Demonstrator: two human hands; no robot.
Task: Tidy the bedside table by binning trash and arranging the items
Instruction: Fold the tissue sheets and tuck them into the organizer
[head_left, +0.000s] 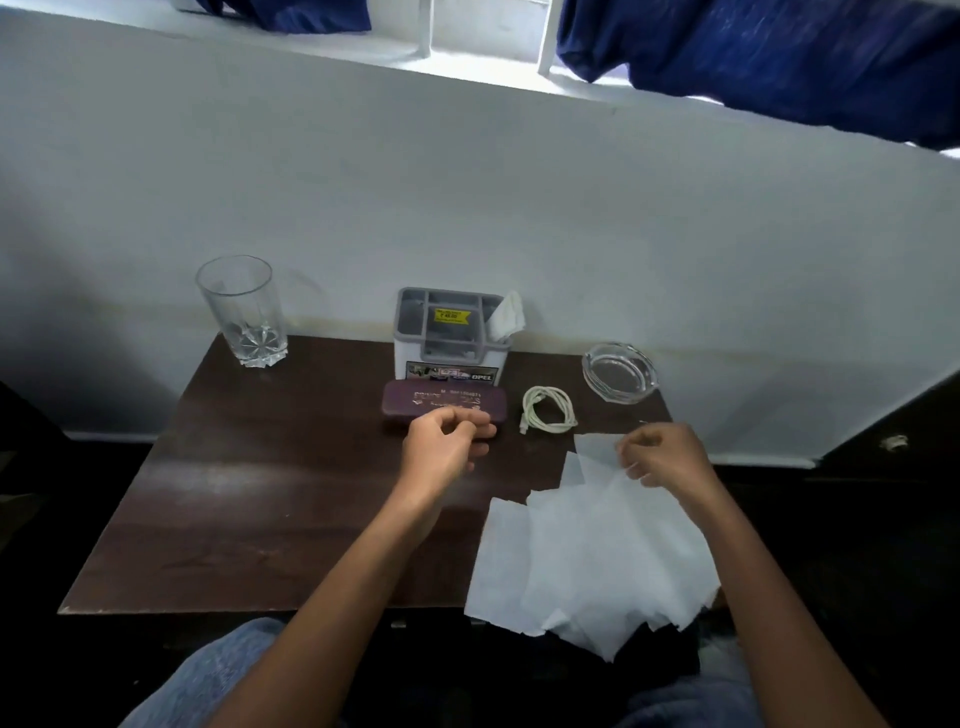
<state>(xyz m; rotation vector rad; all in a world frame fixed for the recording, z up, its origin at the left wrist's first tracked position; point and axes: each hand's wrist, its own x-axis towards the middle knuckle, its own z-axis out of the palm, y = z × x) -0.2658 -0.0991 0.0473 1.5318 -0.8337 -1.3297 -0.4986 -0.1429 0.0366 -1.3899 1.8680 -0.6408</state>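
The white tissue sheets lie spread and overlapping under the right hand and run from it back toward the person, their near ends hanging over the table's front edge. The right hand pinches the far edge of the top sheet between thumb and fingertips. The left hand hovers with its fingers loosely curled and grasps nothing. Just beyond its fingertips lies a purple spectacle case, partly hidden by them. Between the two hands, slightly farther out, sits a coiled white cable. Beyond the right hand stands a clear glass ashtray. Behind the case is a grey and white organiser with a crumpled tissue in its right compartment. Far left of the left hand stands an empty drinking glass. Everything rests on a dark brown wooden table set against a pale wall, and dark blue curtains hang above.
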